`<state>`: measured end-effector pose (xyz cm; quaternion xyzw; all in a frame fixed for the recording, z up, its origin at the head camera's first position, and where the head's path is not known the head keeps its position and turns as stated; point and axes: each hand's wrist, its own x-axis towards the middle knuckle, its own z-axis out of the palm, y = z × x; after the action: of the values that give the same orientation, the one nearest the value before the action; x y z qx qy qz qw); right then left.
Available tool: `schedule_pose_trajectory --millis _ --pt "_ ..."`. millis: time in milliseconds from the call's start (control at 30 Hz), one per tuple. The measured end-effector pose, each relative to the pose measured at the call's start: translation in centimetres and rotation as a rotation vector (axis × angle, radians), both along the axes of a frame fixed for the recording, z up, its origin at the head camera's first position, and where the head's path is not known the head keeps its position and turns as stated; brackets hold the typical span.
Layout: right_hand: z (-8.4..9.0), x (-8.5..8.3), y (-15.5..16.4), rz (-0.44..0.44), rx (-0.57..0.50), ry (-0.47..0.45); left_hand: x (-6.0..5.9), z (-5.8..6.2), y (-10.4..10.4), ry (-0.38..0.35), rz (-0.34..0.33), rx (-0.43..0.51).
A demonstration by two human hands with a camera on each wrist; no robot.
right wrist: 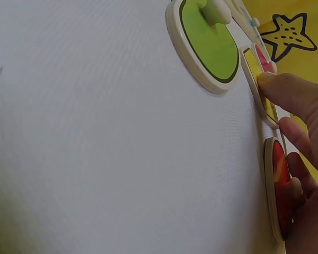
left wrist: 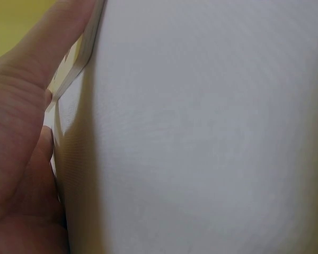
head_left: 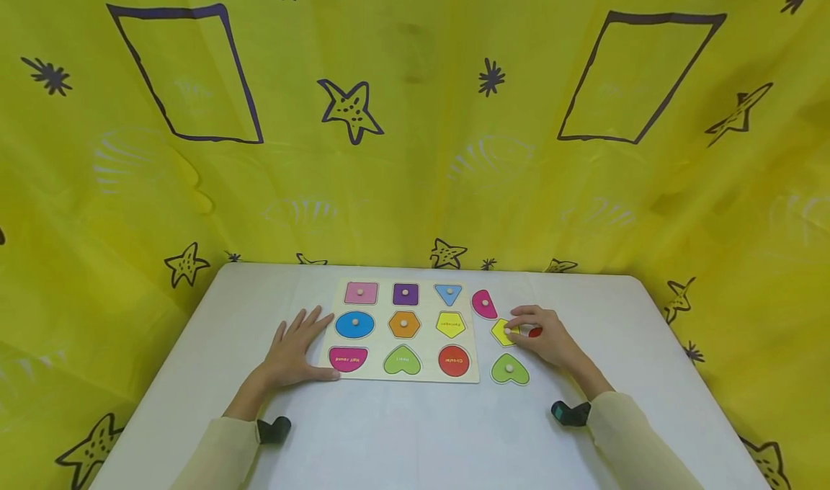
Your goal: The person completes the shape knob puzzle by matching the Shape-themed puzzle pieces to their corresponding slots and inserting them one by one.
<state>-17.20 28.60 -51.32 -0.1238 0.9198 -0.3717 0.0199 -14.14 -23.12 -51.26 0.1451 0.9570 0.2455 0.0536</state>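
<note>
A wooden shape puzzle board (head_left: 376, 378) lies on the white table. My left hand (head_left: 293, 353), fingers spread, rests at its left side, with thumb and fingertips touching the edge. In the left wrist view the thumb (left wrist: 53, 45) lies along the board's edge. My right hand (head_left: 547, 337) pinches the yellow pentagon piece (head_left: 498, 333) at its knob, right of the board. Beneath that hand lies a red circle piece (right wrist: 280, 185), mostly hidden in the head view. A green heart piece (head_left: 502, 372) and a magenta half-round piece (head_left: 483, 310) lie close by.
Pink, purple, light-blue, blue and orange knobbed pieces sit in the board; the yellow, magenta, green and red slots show printed words. A yellow patterned curtain (head_left: 415, 187) stands behind the table (head_left: 415, 432). Dark wrist devices (head_left: 570, 413) project beside both sleeves.
</note>
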Motion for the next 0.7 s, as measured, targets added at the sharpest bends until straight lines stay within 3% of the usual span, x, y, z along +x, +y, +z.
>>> schedule_pose_trajectory --millis 333,533,700 --pt "0.3 0.1 -0.3 0.016 0.007 0.063 0.0 0.0 0.0 0.003 -0.002 0.019" --pt "1.2 0.1 -0.7 0.028 0.043 0.084 0.2 -0.2 0.0 0.030 -0.010 0.037" --pt "2.1 -0.3 -1.0 0.021 0.028 0.097 0.2 0.0 0.1 0.005 0.000 0.023"
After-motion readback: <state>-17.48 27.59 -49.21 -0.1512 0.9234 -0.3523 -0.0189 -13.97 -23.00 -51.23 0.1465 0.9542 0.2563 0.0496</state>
